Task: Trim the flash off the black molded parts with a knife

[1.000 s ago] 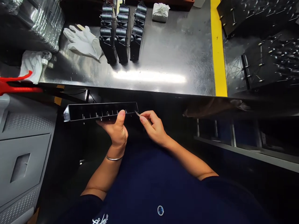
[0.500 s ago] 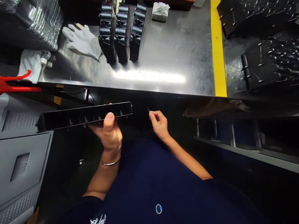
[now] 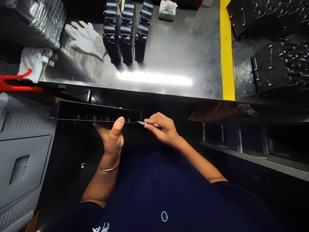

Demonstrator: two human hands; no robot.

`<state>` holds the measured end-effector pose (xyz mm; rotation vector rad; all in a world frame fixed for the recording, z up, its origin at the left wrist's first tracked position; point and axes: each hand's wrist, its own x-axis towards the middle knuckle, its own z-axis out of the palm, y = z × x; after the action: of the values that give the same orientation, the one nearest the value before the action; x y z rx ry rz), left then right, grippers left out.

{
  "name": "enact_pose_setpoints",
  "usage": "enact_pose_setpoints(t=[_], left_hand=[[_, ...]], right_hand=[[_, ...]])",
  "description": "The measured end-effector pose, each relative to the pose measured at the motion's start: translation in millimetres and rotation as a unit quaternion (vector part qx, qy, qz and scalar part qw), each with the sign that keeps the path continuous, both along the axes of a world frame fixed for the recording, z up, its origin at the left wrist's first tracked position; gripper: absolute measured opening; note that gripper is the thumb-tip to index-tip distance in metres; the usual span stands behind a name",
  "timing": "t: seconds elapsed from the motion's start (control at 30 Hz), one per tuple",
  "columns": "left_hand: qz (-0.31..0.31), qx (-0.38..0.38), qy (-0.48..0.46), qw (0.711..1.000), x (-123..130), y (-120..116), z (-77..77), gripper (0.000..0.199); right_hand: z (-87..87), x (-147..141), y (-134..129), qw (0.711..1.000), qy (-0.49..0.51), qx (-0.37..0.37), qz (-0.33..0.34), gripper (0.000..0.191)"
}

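The right fingertips (image 3: 150,122) are pressed together in a pinch on a small pointed blade (image 3: 141,122), whose tip is held at the end of a long black channel-shaped strip (image 3: 96,112) (whether the tip is actually touching the strip cannot be told). Compared with half a second earlier, the blade has been brought back up to the strip, and the strip has been swung level. The strip is gripped in the left hand (image 3: 111,138), with the left thumb (image 3: 118,124) pressed against its near wall and the other fingers hidden behind it, so their spread cannot be told. A row of small pins (image 3: 101,119) is seen along the strip's inner face. The right hand (image 3: 165,132) is held just beside the strip's end, and a metal bangle (image 3: 108,168) is worn on the left wrist. Both forearms are extended from a navy shirt (image 3: 164,193). Beyond the strip, a stainless steel table (image 3: 178,67) is edged by a yellow strip (image 3: 227,64), and rows of black parts (image 3: 125,42) and a white glove (image 3: 85,40) are laid out on it. A grey cabinet (image 3: 24,167) is seen to the left.
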<state>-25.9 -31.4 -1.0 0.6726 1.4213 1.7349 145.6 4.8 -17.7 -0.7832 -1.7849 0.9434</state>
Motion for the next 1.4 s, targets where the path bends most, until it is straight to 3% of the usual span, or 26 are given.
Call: enact_pose_setpoints(t=[0.1, 0.17, 0.27, 0.37, 0.5, 0.6, 0.77, 0.97, 1.13, 1.27, 1.33, 1.4], left_hand=[[0.037, 0.049, -0.024, 0.998, -4, -2, 0.7, 0.066], [0.027, 0.047, -0.049, 0.997, -5, -6, 4.1, 0.061], [-0.070, -0.003, -0.130, 0.989, -5, -12, 10.6, 0.054], [-0.119, -0.046, -0.176, 0.976, -6, -14, 11.5, 0.049], [-0.065, -0.073, -0.137, 0.986, -11, -4, 1.8, 0.040], [-0.065, -0.067, -0.102, 0.990, -13, 2, -5.5, 0.039], [-0.087, -0.054, -0.033, 0.994, -12, 2, -8.2, 0.045], [-0.176, -0.079, 0.012, 0.981, -14, -4, -2.9, 0.055], [-0.283, -0.095, 0.000, 0.954, -14, -13, 3.4, 0.066], [-0.399, -0.125, -0.043, 0.907, -22, -22, 5.8, 0.076], [-0.448, -0.137, -0.106, 0.877, -29, -26, 6.0, 0.076], [-0.465, -0.157, -0.177, 0.853, -35, -28, 6.5, 0.071]], right_hand=[[-6.0, 0, 3, 1.000, -0.012, -0.007, -0.003, 0.011], [-10.2, 0, 8, 0.999, -0.016, -0.018, -0.029, 0.011], [-13.0, 4, 20, 0.995, -0.005, -0.042, -0.091, 0.008], [-7.5, 12, 23, 0.996, -0.011, -0.061, -0.065, 0.007], [7.8, 18, 4, 0.997, -0.021, -0.046, 0.056, 0.011], [13.3, 18, -12, 0.993, -0.027, -0.046, 0.100, 0.014], [7.5, 13, -15, 0.991, -0.038, -0.040, 0.123, 0.013], [4.2, 10, 3, 0.995, -0.040, -0.003, 0.095, 0.011], [0.7, 12, 39, 0.999, -0.033, 0.023, 0.023, 0.009], [6.4, 28, 65, 0.997, -0.050, 0.006, -0.056, 0.014], [15.3, 38, 67, 0.997, -0.067, 0.015, -0.038, 0.014], [26.3, 47, 65, 0.995, -0.092, 0.031, 0.021, 0.013]])
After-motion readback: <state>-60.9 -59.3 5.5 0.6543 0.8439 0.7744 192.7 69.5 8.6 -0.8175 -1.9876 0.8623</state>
